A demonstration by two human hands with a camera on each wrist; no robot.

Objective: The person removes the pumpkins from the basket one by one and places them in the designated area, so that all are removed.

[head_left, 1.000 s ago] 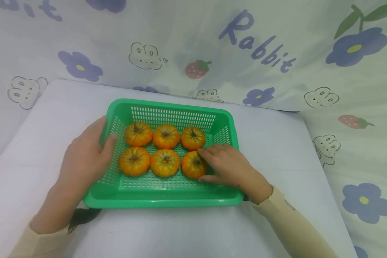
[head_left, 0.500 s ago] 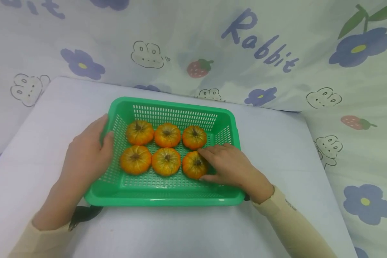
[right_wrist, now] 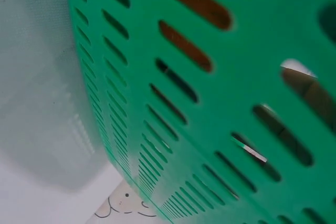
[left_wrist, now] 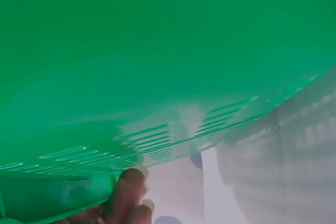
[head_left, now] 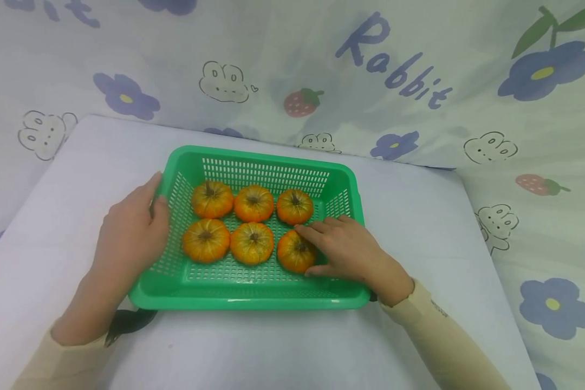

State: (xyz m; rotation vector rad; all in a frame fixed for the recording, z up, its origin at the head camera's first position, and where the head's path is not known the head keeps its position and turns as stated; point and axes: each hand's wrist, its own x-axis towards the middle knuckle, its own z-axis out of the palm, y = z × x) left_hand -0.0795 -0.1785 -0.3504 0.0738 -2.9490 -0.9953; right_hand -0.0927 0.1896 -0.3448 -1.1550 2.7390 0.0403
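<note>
A green plastic basket with slotted walls holds several small orange pumpkins in two rows of three. My left hand grips the basket's left side, thumb at the rim and fingers outside. In the left wrist view, fingertips show under the green rim. My right hand reaches inside over the right wall. It holds the front right pumpkin, with a finger at its back and the thumb at its front. Beside that lies the front middle pumpkin; behind it is the back right pumpkin. The right wrist view shows only the slotted wall.
The basket stands on a white-covered table. A curtain printed with rabbits, flowers and strawberries hangs behind and to the right. Dark straps are at the wrists.
The front right pumpkin has shifted slightly toward the basket's front with my right hand, widening the gap behind it. My left thumb has drawn back a little toward the rim.
</note>
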